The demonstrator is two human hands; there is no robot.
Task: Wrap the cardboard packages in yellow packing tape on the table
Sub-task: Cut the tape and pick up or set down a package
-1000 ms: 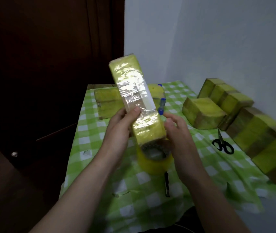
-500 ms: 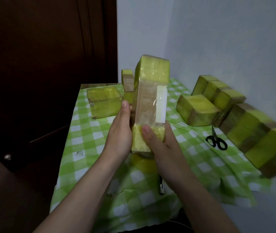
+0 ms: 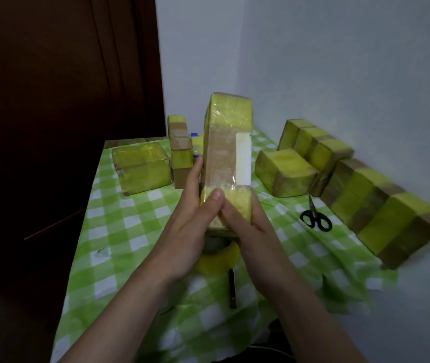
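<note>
Package (image 3: 225, 163), taped yellow at both ends, stands upright in your two hands over the near middle of the table (image 3: 130, 231). Its brown cardboard middle and a white label face you. Your left hand (image 3: 187, 224) grasps the lower left side, with the fingers laid up along the edge and the thumb curled across the lower yellow band. Your right hand (image 3: 253, 231) grasps the lower right side, and its thumb lies on the front just beside the left thumb. The fingers behind the package are hidden.

Directly under the package a roll of yellow tape (image 3: 219, 262) sits on the green-checked cloth, half covered by your hands; you cannot tell whether package and roll touch. A black pen (image 3: 232, 288) lies just in front of the roll.

Black scissors (image 3: 314, 218) lie to the right, near a long row of wrapped packages (image 3: 365, 189) leaning along the pale wall (image 3: 339, 74). A single wrapped block (image 3: 284, 171) sits in front of that row. At the far left are a squat wrapped box (image 3: 142, 167) and a narrow upright package (image 3: 180, 150), with a dark wooden door (image 3: 51, 100) behind them.
</note>
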